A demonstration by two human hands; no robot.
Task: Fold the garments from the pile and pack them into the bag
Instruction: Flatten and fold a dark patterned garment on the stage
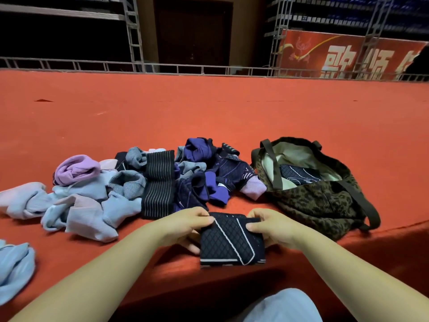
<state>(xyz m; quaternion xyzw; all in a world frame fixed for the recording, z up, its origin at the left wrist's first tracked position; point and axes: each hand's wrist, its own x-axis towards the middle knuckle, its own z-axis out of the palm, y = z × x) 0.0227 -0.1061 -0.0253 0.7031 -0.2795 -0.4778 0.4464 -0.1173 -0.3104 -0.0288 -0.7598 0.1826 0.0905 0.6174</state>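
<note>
Head view: my left hand (185, 225) and right hand (270, 226) each pinch a side of a folded dark quilted garment (231, 240) with pale stripes, fingers curled over its top edge, thumbs underneath, above the near edge of the red carpeted platform (209, 112). Beyond my hands lies the pile (144, 180) of lilac, pale blue, striped and purple garments. To its right, touching it, the leopard-print bag (320, 201) gapes open, another dark folded piece (299, 174) inside.
</note>
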